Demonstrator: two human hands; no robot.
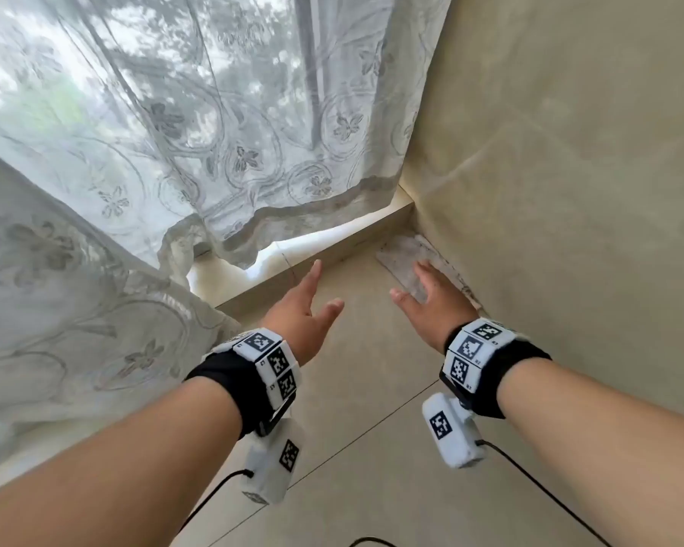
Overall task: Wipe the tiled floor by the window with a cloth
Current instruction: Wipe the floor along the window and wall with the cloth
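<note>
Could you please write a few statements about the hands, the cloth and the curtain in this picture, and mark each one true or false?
1. The right hand lies with straight fingers on the cloth. True.
2. The cloth lies mid-floor, far from any wall. False: it lies in the corner, against the wall.
3. The left hand grips the curtain. False: it is open and holds nothing.
4. A patterned lace curtain hangs at the upper left. True.

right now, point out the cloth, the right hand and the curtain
cloth (401,257), head view, its bare far end
right hand (434,305), head view, back of the hand
curtain (253,152), head view, lace middle
</note>
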